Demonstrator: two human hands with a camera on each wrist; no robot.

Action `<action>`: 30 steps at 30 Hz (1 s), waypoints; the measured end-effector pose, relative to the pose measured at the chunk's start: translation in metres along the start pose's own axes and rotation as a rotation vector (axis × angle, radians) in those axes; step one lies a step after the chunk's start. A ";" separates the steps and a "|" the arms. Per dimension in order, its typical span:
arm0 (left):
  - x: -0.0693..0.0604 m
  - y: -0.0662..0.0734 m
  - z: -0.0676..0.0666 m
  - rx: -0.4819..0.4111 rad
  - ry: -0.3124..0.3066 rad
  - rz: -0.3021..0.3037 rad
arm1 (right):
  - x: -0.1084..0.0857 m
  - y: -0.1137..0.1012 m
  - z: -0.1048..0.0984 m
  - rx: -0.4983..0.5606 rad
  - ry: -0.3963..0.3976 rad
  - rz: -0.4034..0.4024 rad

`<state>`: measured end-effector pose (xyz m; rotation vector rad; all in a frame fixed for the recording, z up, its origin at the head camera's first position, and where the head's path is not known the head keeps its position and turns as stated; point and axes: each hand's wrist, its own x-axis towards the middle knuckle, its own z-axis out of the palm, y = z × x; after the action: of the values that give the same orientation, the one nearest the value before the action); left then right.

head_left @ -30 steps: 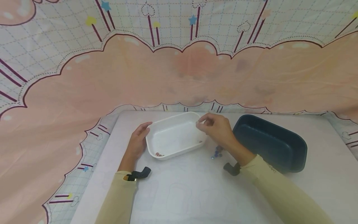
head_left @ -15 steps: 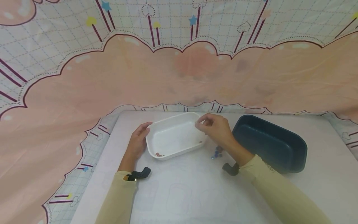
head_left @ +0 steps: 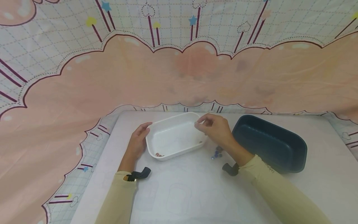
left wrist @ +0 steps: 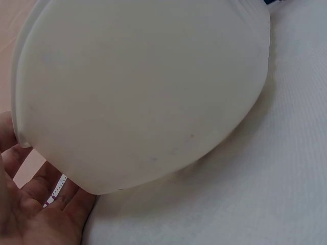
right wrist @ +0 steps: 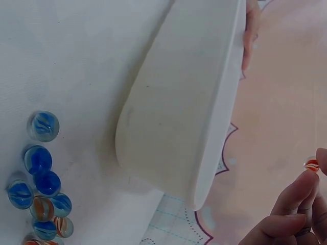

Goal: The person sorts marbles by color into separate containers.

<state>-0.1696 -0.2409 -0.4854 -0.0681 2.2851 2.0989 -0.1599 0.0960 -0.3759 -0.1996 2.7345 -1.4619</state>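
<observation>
My left hand (head_left: 137,141) holds the left end of a white oblong dish (head_left: 174,135), its thumb and fingers at the rim. Several small orange-brown marbles (head_left: 158,154) lie in the dish's near left corner, and another marble (head_left: 200,142) sits near its right end. Over the dish's right rim, my right hand (head_left: 218,128) pinches a clear marble with an orange and white swirl (right wrist: 311,164) between thumb and finger. The left wrist view shows mostly the outside of the dish (left wrist: 143,97), with my fingers at its corner.
Several blue and orange marbles (right wrist: 47,182) lie loose on the white-covered table (head_left: 179,193), just right of the white dish. A dark blue oblong dish (head_left: 269,140) stands at the right, beside my right forearm. A patterned curtain (head_left: 179,74) hangs behind the table.
My right hand has shifted very slightly left over the white dish's right end, still pinching the marble. The left hand and both dishes have stayed in place.
</observation>
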 end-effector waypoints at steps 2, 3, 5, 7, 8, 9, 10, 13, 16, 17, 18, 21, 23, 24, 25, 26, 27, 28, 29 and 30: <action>0.000 0.000 0.000 0.000 0.000 0.002 | 0.000 -0.001 0.000 0.001 0.001 0.000; 0.000 0.000 0.000 -0.002 0.001 0.002 | 0.000 -0.001 0.000 0.001 0.002 0.000; 0.000 0.000 0.000 -0.006 0.001 0.001 | 0.000 -0.001 0.000 -0.002 0.003 -0.001; 0.000 0.000 0.000 -0.008 -0.001 -0.001 | 0.000 -0.001 0.001 -0.002 0.004 -0.001; 0.000 0.000 0.000 -0.013 -0.001 -0.004 | 0.000 -0.001 0.001 -0.003 0.004 0.000; 0.000 0.000 0.000 -0.017 -0.002 -0.006 | 0.000 -0.001 0.001 -0.004 0.003 0.000; 0.000 0.000 0.000 -0.021 -0.003 -0.008 | 0.000 -0.001 0.001 -0.004 0.002 0.000; 0.000 0.000 0.000 -0.033 -0.006 -0.012 | 0.001 -0.001 0.001 -0.004 -0.001 0.004; 0.000 0.001 0.000 -0.038 -0.009 -0.013 | 0.001 0.000 0.001 -0.011 -0.004 0.004; 0.000 0.001 0.000 -0.040 -0.010 -0.013 | 0.001 0.000 0.001 -0.012 -0.003 0.003; 0.000 0.000 0.000 -0.043 -0.010 -0.012 | 0.001 0.001 0.001 -0.013 -0.003 0.003; 0.000 0.000 0.000 -0.036 -0.009 -0.012 | 0.001 0.001 0.002 -0.014 -0.004 0.005; 0.000 0.000 0.000 -0.033 -0.006 -0.011 | 0.001 0.002 0.002 -0.013 -0.005 0.008; 0.000 0.000 0.000 -0.029 -0.004 -0.012 | 0.002 0.002 0.002 -0.015 -0.006 0.010; 0.000 0.000 0.001 -0.027 -0.004 -0.012 | 0.002 0.002 0.002 -0.017 -0.007 0.011; 0.000 0.001 0.001 -0.028 -0.004 -0.012 | 0.002 0.002 0.002 -0.021 -0.007 0.011; 0.000 0.001 0.000 -0.027 -0.003 -0.012 | 0.002 0.002 0.002 -0.024 -0.007 0.011; 0.000 0.001 0.001 -0.031 -0.003 -0.011 | 0.002 0.003 0.002 -0.026 -0.005 0.008; 0.000 0.001 0.001 -0.031 -0.003 -0.011 | 0.002 0.003 0.002 -0.028 -0.003 0.006; 0.000 0.001 0.001 -0.032 -0.004 -0.010 | 0.002 0.002 0.002 -0.030 -0.002 0.005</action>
<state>-0.1692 -0.2401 -0.4842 -0.0762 2.2443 2.1285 -0.1619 0.0956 -0.3788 -0.1941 2.7549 -1.4193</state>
